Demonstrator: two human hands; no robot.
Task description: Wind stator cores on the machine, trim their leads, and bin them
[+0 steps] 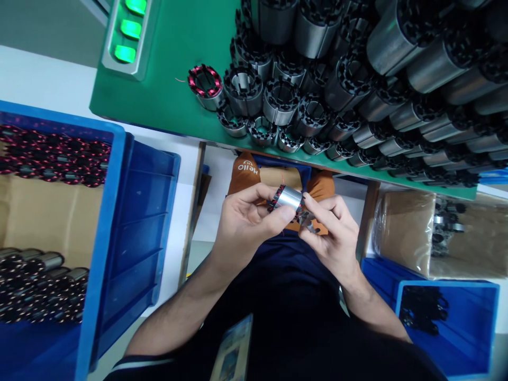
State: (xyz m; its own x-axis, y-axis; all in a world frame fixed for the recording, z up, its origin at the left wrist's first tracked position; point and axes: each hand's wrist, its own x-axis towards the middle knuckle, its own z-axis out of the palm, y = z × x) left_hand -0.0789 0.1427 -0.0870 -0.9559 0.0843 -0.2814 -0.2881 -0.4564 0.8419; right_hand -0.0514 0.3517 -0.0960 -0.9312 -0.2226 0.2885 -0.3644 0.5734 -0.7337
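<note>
My left hand (pixel 246 222) grips a wound motor stator (pixel 290 197) between thumb and fingers. It is a silver metal cylinder lying on its side, with black slotted ends and red wire. A thin loose wire end sticks up from its left end. My right hand (pixel 333 227) is closed round a small grey metal tool (pixel 311 226), partly hidden by the fingers, so its exact kind is unclear. The right fingertips are at the stator's right end. On the green bench top, a stator with red windings (pixel 205 84) stands upright.
Unwound stators (pixel 281 100) stand in rows and stacks on the green bench (pixel 174 106). A switch box with green lights (pixel 130 29) sits at its left. A blue crate (pixel 119 159) of wound stators is on the left; a blue bin (pixel 448 283) and a cardboard box (pixel 408 227) are on the right.
</note>
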